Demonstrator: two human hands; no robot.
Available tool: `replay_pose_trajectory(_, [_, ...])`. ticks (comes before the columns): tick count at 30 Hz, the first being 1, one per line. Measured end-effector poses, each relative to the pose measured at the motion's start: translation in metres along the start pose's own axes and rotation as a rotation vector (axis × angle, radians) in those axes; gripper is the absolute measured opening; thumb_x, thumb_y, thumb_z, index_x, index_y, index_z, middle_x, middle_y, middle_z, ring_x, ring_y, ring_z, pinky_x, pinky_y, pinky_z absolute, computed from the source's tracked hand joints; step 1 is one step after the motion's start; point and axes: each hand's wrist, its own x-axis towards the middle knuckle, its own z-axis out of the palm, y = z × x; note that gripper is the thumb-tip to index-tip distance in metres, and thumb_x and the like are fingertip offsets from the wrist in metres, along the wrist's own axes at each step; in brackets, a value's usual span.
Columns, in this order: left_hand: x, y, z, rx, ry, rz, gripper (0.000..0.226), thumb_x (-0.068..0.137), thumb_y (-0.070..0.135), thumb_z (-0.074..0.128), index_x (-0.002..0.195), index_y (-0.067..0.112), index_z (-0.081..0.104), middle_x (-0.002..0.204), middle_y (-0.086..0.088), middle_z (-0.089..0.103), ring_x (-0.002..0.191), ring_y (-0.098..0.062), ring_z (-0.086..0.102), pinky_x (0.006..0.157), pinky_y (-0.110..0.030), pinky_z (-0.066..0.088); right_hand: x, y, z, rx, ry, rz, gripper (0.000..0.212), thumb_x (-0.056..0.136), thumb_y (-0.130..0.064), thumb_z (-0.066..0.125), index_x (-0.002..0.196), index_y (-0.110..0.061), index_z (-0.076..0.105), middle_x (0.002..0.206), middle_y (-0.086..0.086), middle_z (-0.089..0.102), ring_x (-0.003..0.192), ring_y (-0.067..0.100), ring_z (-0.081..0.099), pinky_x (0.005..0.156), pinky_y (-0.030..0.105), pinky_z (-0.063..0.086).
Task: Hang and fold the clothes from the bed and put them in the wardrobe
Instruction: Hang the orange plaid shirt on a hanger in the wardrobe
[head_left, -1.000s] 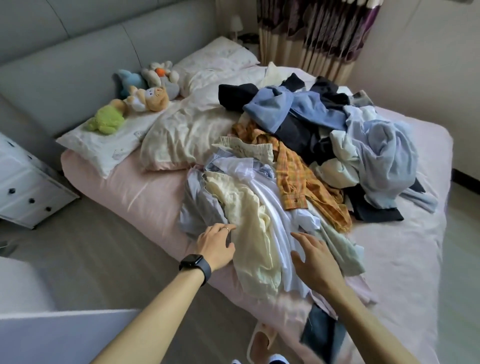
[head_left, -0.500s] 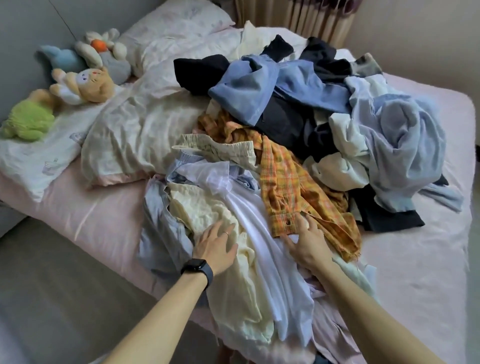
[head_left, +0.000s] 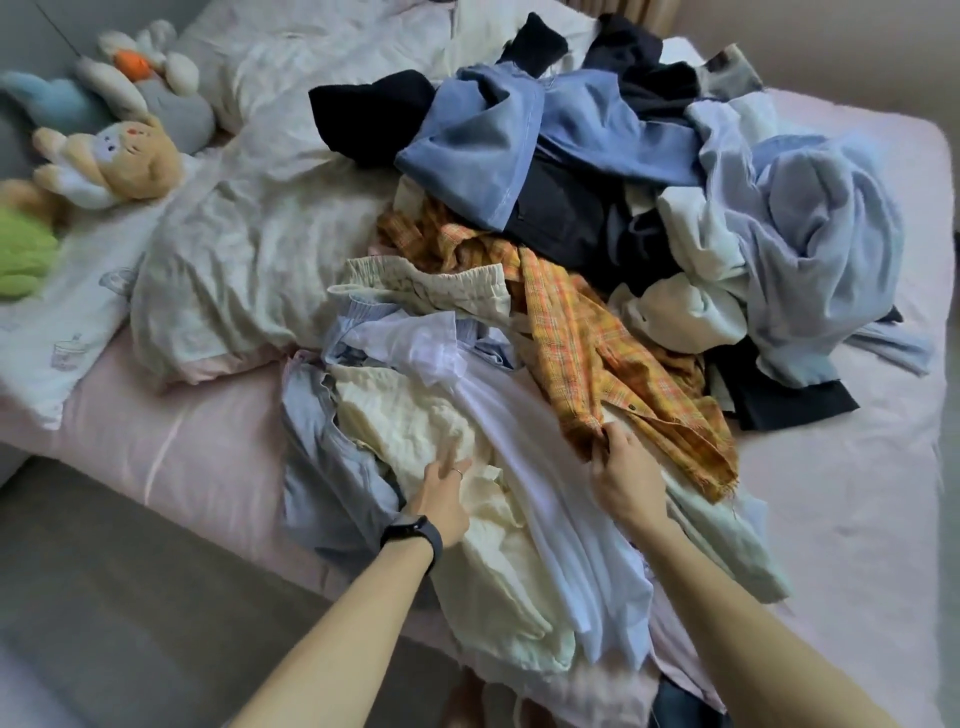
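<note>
My right hand (head_left: 626, 475) is pinched shut on the near hem of the orange-and-yellow plaid cotton shirt (head_left: 597, 358), thumb and fingers closed over a fold of the cloth. My left hand (head_left: 441, 499), with a black smartwatch (head_left: 413, 535) on its wrist and a thin ring on one finger, lies flat with its fingers spread on the crumpled pale-yellow garment (head_left: 415, 431); it presses on the cloth and grips nothing.

The clothes lie in a loose heap on the pink-sheeted bed (head_left: 857, 493). A white smooth shirt (head_left: 545, 467) runs between my two hands toward the bed's near edge. The plaid shirt lies just beyond it, partly under a mid-blue cotton garment (head_left: 478, 150) and dark navy pieces (head_left: 374, 109). A light-blue rumpled shirt (head_left: 810, 223) tops the heap's far right side. A grey-blue garment (head_left: 322, 457) hangs at the near left edge, beside my left wrist. Left of the heap sit a cream quilt (head_left: 249, 234) and several soft plush toys (head_left: 114, 156) on a white pillow (head_left: 62, 332).
</note>
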Motion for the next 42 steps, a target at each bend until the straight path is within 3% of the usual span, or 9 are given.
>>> replay_pose_trajectory(6, [-0.022, 0.020, -0.040, -0.180, -0.014, 0.006, 0.042, 0.102, 0.029, 0.049, 0.143, 0.023, 0.047, 0.141, -0.007, 0.049, 0.122, -0.027, 0.054, 0.098, -0.035, 0.048, -0.057, -0.022, -0.030, 0.296, 0.069, -0.169, 0.009, 0.100, -0.016, 0.051, 0.104, -0.014, 0.059, 0.115, 0.003, 0.056, 0.095, 0.013, 0.049, 0.085, 0.039, 0.045])
replay_pose_trajectory(10, [-0.050, 0.076, -0.088, -0.656, 0.015, 0.012, 0.039, 0.101, 0.049, 0.048, 0.113, 0.015, 0.064, 0.110, -0.009, 0.068, 0.102, -0.026, 0.063, 0.084, -0.036, 0.050, -0.106, -0.035, -0.076, 0.408, -0.059, -0.260, 0.017, 0.098, -0.012, 0.056, 0.110, -0.013, 0.068, 0.122, -0.006, 0.055, 0.107, -0.008, 0.048, 0.092, 0.011, 0.036])
replay_pose_trajectory(13, [-0.069, 0.112, -0.104, -0.881, -0.026, 0.075, 0.034, 0.096, 0.046, 0.061, 0.107, 0.014, 0.064, 0.103, -0.004, 0.070, 0.093, -0.021, 0.067, 0.075, -0.033, 0.056, -0.143, -0.037, -0.101, 0.436, -0.165, -0.302, 0.020, 0.097, -0.013, 0.059, 0.115, -0.017, 0.068, 0.121, -0.008, 0.059, 0.110, -0.001, 0.053, 0.096, 0.021, 0.042])
replay_pose_trajectory(19, [-0.109, 0.137, -0.074, -0.543, 0.134, 0.221, 0.014, 0.086, 0.014, 0.073, 0.099, 0.016, 0.074, 0.096, -0.001, 0.076, 0.091, -0.015, 0.070, 0.086, -0.030, 0.056, -0.184, -0.004, -0.128, 0.338, -0.263, -0.229, 0.018, 0.091, -0.021, 0.066, 0.108, -0.020, 0.072, 0.121, -0.008, 0.061, 0.111, 0.008, 0.058, 0.098, 0.033, 0.048])
replay_pose_trajectory(23, [-0.157, 0.136, -0.040, -0.434, 0.177, 0.287, 0.024, 0.084, 0.023, 0.075, 0.068, 0.041, 0.071, 0.060, 0.025, 0.065, 0.061, 0.012, 0.058, 0.057, -0.007, 0.042, -0.165, 0.011, -0.141, 0.486, -0.206, 0.035, 0.044, 0.090, -0.044, 0.070, 0.128, -0.022, 0.060, 0.128, -0.002, 0.063, 0.110, 0.017, 0.064, 0.098, 0.041, 0.053])
replay_pose_trajectory(29, [-0.221, 0.124, 0.006, -0.347, 0.272, 0.213, 0.019, 0.084, 0.023, 0.072, 0.071, 0.009, 0.070, 0.062, 0.002, 0.057, 0.060, -0.007, 0.048, 0.052, -0.013, 0.033, -0.111, -0.041, -0.128, 0.626, -0.412, 0.034, 0.107, 0.072, -0.067, 0.078, 0.156, -0.026, 0.026, 0.135, -0.004, 0.048, 0.117, 0.020, 0.054, 0.092, 0.034, 0.047])
replay_pose_trajectory(33, [-0.252, 0.106, 0.021, -0.347, 0.179, 0.173, 0.017, 0.086, 0.035, 0.069, 0.090, 0.020, 0.076, 0.078, 0.006, 0.069, 0.077, -0.002, 0.059, 0.064, -0.009, 0.041, -0.109, -0.065, -0.109, 0.242, -0.398, -0.164, 0.052, 0.083, -0.014, 0.064, 0.134, -0.017, 0.057, 0.123, 0.004, 0.064, 0.114, 0.027, 0.060, 0.094, 0.036, 0.051])
replay_pose_trajectory(37, [-0.253, 0.085, 0.007, -0.527, 0.234, 0.021, 0.028, 0.089, 0.028, 0.068, 0.117, 0.031, 0.070, 0.113, 0.010, 0.070, 0.105, -0.007, 0.064, 0.093, -0.017, 0.047, -0.132, -0.049, -0.133, 0.326, -0.295, -0.221, 0.035, 0.079, -0.006, 0.053, 0.096, -0.024, 0.077, 0.090, -0.007, 0.075, 0.092, 0.014, 0.068, 0.080, 0.030, 0.054])
replay_pose_trajectory(42, [-0.214, 0.103, -0.023, -0.209, 0.502, 0.051, 0.086, 0.089, 0.027, 0.069, 0.158, 0.028, 0.017, 0.153, -0.009, 0.027, 0.137, -0.029, 0.036, 0.111, -0.033, 0.031, -0.164, 0.003, -0.198, 0.648, -0.296, -0.202, 0.038, 0.074, 0.011, 0.044, 0.073, -0.014, 0.072, 0.067, -0.003, 0.066, 0.061, 0.012, 0.062, 0.054, 0.026, 0.052])
